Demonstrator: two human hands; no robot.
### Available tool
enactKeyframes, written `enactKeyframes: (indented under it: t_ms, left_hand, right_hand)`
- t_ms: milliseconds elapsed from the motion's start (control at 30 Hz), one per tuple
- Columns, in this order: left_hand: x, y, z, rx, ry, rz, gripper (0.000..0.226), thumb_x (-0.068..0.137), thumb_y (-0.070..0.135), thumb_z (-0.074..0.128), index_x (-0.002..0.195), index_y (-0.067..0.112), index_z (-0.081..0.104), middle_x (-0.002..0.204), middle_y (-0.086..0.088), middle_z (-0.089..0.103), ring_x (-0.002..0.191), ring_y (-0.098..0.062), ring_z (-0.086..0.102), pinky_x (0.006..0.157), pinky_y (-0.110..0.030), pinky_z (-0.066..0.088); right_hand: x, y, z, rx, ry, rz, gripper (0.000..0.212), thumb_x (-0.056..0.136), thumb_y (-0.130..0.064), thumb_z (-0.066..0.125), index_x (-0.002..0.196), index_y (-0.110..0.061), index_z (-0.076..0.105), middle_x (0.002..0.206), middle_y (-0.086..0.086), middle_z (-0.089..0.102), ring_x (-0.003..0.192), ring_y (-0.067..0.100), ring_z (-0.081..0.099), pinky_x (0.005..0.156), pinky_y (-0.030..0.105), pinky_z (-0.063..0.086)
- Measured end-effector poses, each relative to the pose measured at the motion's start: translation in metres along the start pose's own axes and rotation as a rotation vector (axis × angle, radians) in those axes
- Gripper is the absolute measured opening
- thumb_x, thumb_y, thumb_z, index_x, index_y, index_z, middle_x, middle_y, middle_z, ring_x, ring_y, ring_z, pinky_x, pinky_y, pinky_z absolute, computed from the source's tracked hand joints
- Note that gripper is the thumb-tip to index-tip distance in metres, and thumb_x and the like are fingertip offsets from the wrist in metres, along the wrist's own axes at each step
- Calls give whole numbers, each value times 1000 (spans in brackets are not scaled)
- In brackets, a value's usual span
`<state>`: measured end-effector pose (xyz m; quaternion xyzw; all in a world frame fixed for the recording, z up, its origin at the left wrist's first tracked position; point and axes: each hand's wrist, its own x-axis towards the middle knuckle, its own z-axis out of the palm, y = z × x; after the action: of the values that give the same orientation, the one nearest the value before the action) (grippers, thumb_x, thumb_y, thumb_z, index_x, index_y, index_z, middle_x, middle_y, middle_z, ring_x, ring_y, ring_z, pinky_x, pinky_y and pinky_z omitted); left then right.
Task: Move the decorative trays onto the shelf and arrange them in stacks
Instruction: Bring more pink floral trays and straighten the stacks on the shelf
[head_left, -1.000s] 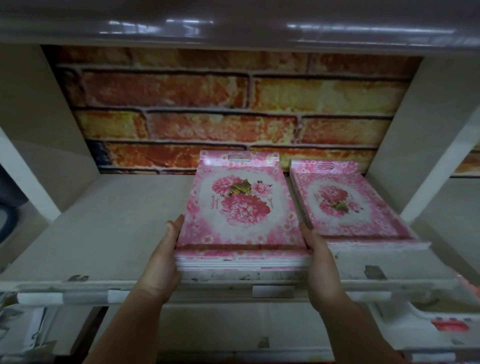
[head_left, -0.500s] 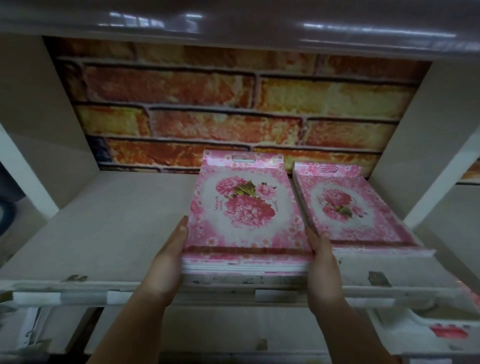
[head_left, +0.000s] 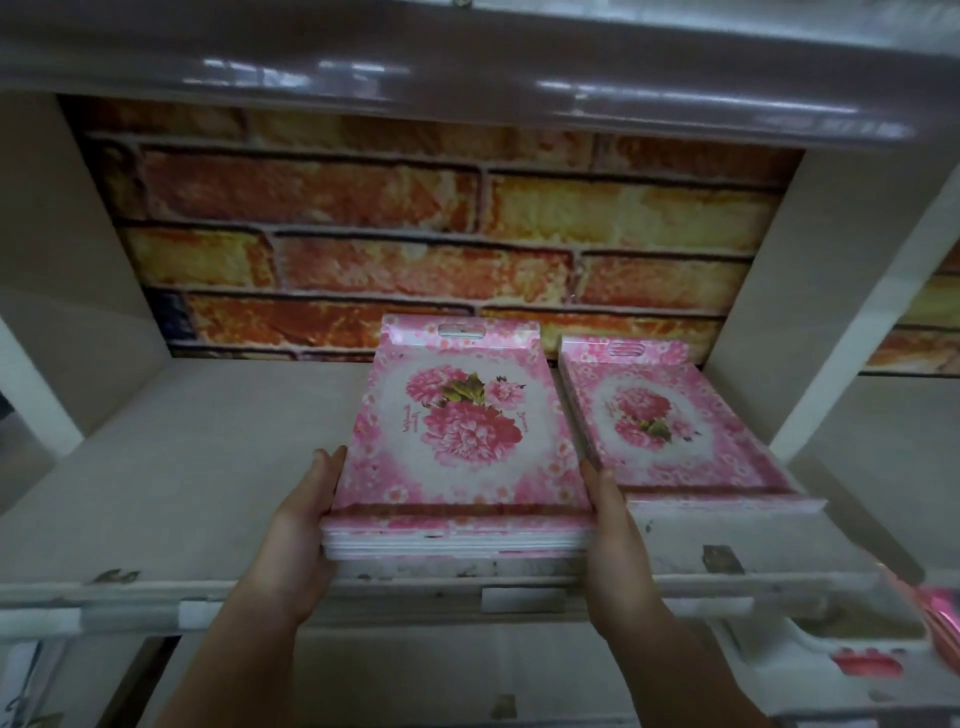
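Hands (head_left: 457, 525) flank tray stack (head_left: 457, 457) on shelf (head_left: 171, 467).

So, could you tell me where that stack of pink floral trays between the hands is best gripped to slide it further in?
Probably by its two long side edges near the front corners, as the left hand and right hand hold the tray stack now. Come from the open shelf front: the second stack crowds its right side, and squeezing both sides should keep the layers aligned.
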<state>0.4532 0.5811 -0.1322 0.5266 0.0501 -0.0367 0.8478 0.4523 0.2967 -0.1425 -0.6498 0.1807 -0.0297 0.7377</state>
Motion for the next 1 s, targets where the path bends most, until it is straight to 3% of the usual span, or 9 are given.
enactKeyframes:
  t_ms: [133, 333, 433, 500, 600, 700, 800, 867, 1000]
  left_hand:
    - [0, 0, 6, 6, 65, 2, 70, 103, 59, 41, 148, 9, 61, 144, -24, 67, 132, -45, 64, 117, -56, 44]
    - [-8, 6, 25, -46, 164, -44, 69, 110, 58, 31, 143, 8, 65, 136, -23, 72, 125, -44, 69, 112, -53, 47]
    - [-10, 0, 28, 178, 528, 119, 39, 107, 40, 48, 132, 20, 70, 120, -8, 80, 110, -26, 77, 102, -45, 52]
    - [-15, -6, 28, 488, 835, 267, 43, 103, 39, 48, 139, 23, 66, 132, -8, 71, 124, -29, 66, 113, -51, 48]
    - [-20, -10, 49, 706, 999, 548, 43, 100, 34, 54, 137, 14, 62, 138, -13, 65, 131, -35, 57, 114, -52, 43]
    - [-20, -3, 100, 1006, 753, 845, 43, 94, 30, 61, 130, 7, 64, 130, -15, 66, 125, -34, 59, 106, -46, 46]
    - [-10, -18, 160, 1193, 408, 998, 31, 88, 26, 67, 115, 10, 71, 117, -8, 70, 112, -31, 63, 99, -41, 49]
    - [-6, -38, 201, 1224, 243, 1041, 24, 88, 26, 67, 108, 14, 72, 110, -2, 70, 105, -27, 64, 92, -41, 51]
    - [4, -84, 262, 1260, 61, 964, 23, 89, 32, 62, 107, 21, 70, 101, 5, 68, 97, -21, 61, 83, -38, 52]
  right_hand:
    - [2, -2, -3, -17, -18, -7, 85, 89, -90, 39, 152, -36, 58, 157, -6, 55, 148, 24, 46, 126, 54, 30]
    - [4, -12, -9, -97, -61, -15, 73, 104, -73, 32, 157, -28, 52, 164, 2, 48, 152, 30, 41, 125, 52, 28]
    - [6, -15, -25, -153, -71, -98, 64, 107, -66, 34, 152, -27, 59, 157, 2, 56, 146, 29, 49, 119, 42, 35]
    - [8, -19, -40, -176, -61, -178, 60, 106, -65, 41, 142, -27, 69, 145, 1, 66, 136, 25, 59, 115, 40, 43]
    - [15, -25, -61, -125, -95, -301, 53, 89, -84, 56, 116, -45, 79, 129, -10, 76, 127, 16, 68, 114, 45, 50]
    - [32, -26, -85, -215, -67, -463, 32, 93, -66, 58, 110, -47, 79, 118, -18, 78, 117, 9, 72, 107, 43, 55]
    - [40, -33, -110, -318, -12, -609, 14, 103, -29, 65, 103, -37, 77, 105, -25, 76, 104, -4, 69, 94, 17, 50]
    - [46, -34, -129, -389, 21, -702, 19, 102, -22, 66, 102, -40, 72, 103, -19, 75, 100, -4, 68, 86, 8, 47]
    - [72, -33, -169, -651, 105, -864, 26, 91, -38, 55, 106, -27, 75, 102, -7, 73, 96, 18, 67, 84, 32, 53]
